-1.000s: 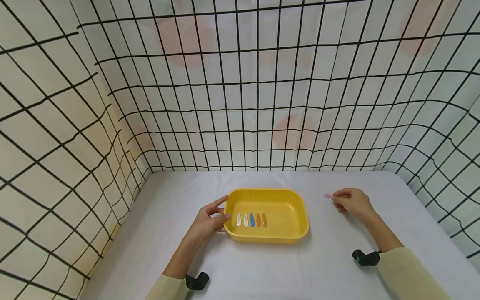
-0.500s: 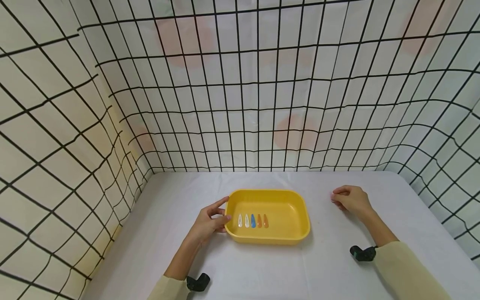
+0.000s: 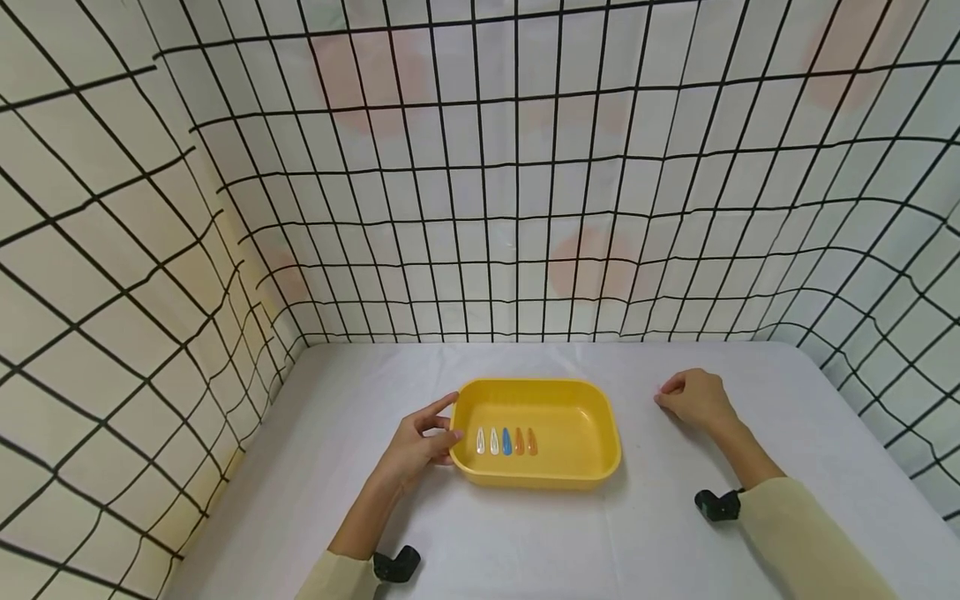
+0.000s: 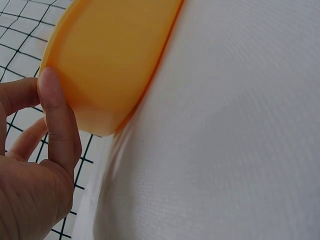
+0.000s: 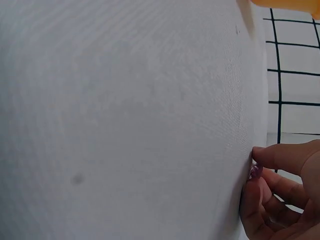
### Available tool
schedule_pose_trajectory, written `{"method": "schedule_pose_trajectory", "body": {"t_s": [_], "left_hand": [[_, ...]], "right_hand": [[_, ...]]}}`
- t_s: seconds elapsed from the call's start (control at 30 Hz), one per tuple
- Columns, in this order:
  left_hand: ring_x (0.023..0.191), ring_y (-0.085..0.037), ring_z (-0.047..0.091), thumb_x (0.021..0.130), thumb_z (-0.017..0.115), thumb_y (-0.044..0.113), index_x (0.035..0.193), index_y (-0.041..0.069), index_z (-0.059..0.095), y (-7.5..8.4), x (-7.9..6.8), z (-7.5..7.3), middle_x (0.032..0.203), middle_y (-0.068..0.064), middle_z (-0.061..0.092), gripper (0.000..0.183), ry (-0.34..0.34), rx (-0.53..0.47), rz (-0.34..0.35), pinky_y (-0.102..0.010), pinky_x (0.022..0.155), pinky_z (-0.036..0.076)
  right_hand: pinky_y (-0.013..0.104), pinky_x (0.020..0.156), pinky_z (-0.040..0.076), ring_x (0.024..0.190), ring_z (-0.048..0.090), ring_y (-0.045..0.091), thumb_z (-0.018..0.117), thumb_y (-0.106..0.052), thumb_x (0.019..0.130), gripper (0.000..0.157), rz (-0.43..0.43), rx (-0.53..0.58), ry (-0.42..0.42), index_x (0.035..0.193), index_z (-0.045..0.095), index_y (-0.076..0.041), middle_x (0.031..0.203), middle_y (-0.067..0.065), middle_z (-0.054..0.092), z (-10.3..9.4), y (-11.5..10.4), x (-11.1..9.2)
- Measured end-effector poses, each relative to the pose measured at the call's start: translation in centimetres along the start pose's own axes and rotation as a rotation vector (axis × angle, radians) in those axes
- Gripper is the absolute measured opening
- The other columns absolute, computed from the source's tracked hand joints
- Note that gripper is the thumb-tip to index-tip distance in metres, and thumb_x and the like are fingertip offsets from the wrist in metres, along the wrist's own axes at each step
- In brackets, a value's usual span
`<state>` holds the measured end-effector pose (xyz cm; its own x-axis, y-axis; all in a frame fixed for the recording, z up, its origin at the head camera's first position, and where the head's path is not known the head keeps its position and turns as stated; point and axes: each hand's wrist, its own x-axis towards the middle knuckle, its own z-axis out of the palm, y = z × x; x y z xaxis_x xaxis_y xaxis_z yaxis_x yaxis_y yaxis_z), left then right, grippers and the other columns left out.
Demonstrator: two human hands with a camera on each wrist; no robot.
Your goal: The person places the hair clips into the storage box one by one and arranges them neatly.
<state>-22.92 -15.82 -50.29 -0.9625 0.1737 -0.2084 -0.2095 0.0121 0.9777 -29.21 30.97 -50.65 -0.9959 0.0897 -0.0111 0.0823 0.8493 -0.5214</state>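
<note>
A yellow tray [image 3: 573,433] stands mid-table, its left end gripped by my left hand [image 3: 412,443]. The thumb lies over the rim and the other fingers are outside it, as the left wrist view also shows. Inside the tray, hair clips lie in a row at the left: two white ones [image 3: 481,441], a blue one [image 3: 507,442] and two orange ones [image 3: 532,442]. To the right of the tray, my right hand [image 3: 699,402] is low at the table, pinching a small pinkish-purple hair clip [image 5: 255,171] between thumb and fingers. Most of that clip is hidden by the fingertips.
A white cloth [image 3: 540,542] covers the table. Black grid netting [image 3: 517,208] over pale sheeting rises behind it and along both sides. Black wrist cameras [image 3: 717,505] sit by both sleeves.
My right hand has turned and shifted slightly, and the pink clip that stuck out from its fingertips is now mostly hidden. The left hand and the tray have stayed nearly in place.
</note>
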Motion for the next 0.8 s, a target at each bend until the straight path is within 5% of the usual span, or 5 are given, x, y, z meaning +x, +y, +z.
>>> {"method": "schedule_pose_trajectory", "body": {"t_s": [0.5,0.8], "left_hand": [[0.063,-0.017,0.069,0.088,0.075,-0.002,0.151,0.024,0.054,0.2,-0.1,0.1,0.110,-0.013,0.057,0.071,-0.006,-0.006,0.004,-0.029,0.060,0.063],[0.065,-0.018,0.069,0.088,0.075,-0.003,0.150,0.025,0.055,0.2,-0.1,0.1,0.109,-0.012,0.056,0.071,-0.003,-0.015,0.004,-0.029,0.059,0.064]], "right_hand": [[0.032,0.061,0.045,0.076,0.060,0.026,0.065,-0.017,0.091,0.021,-0.082,-0.037,-0.002,0.086,0.074,0.002,0.080,0.012,0.070,-1.3,-0.1,-0.8],[0.026,0.063,0.049,0.071,0.062,0.014,0.068,-0.027,0.096,0.032,-0.015,0.092,-0.001,0.105,0.074,0.003,0.079,0.005,0.073,-1.3,0.6,-1.1]]}}
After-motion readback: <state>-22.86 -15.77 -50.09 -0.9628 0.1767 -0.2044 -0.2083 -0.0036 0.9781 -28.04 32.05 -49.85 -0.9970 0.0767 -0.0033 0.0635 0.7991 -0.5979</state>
